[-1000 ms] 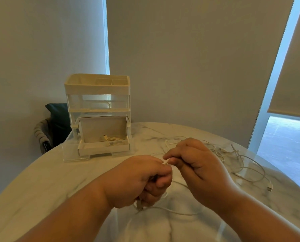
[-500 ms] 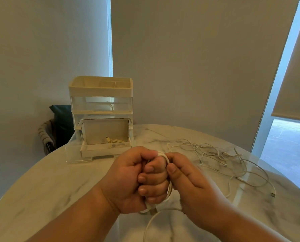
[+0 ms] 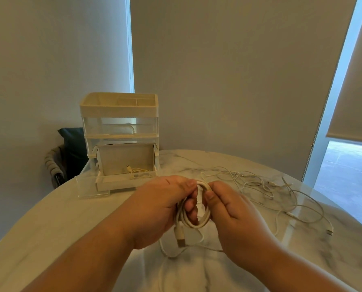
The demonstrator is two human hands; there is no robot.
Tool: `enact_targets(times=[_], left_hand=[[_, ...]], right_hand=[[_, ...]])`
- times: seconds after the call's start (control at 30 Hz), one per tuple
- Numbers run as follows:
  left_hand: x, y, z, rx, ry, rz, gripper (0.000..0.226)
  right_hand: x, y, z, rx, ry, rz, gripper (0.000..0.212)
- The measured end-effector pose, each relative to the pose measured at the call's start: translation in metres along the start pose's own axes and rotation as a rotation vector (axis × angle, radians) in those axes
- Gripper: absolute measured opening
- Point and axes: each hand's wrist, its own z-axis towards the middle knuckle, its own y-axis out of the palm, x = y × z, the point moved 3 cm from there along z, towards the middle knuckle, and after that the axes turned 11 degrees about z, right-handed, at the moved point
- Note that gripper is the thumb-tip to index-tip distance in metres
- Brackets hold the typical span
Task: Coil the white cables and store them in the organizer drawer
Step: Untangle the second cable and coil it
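Gripping a partly wound white cable point(image 3: 201, 209) at centre frame, the left hand point(image 3: 161, 209) has its fingers curled through the loops, while the right hand point(image 3: 235, 216) pinches the top of the coil between thumb and forefinger. The USB plug point(image 3: 181, 237) hangs below the left hand, and a slack tail trails on the marble table point(image 3: 49, 228). At centre left the organizer point(image 3: 119, 114) stands with its bottom drawer point(image 3: 121, 183) pulled open, a coiled cable point(image 3: 138, 171) lying inside. Several loose cables point(image 3: 270, 192) lie tangled on the table at right.
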Motion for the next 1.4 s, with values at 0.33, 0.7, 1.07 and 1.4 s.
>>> enact_targets(times=[0.33,0.7,1.07,1.4], left_hand=[[-0.012,0.008,0.004,0.311,0.113,0.255,0.026],[-0.003,0.006,0.003,0.354,0.116,0.028,0.023],[-0.005,0.002,0.004,0.426,0.126,0.086,0.023],[-0.008,0.017,0.006,0.314,0.061,-0.098,0.023]], right_hand=[[0.010,-0.001,0.002,-0.060,0.134,0.181,0.025],[0.031,-0.031,0.010,-0.025,0.337,-0.093,0.034],[0.028,-0.020,0.007,-0.102,0.415,0.720,0.044],[0.036,-0.018,0.010,0.199,0.467,0.570,0.017]])
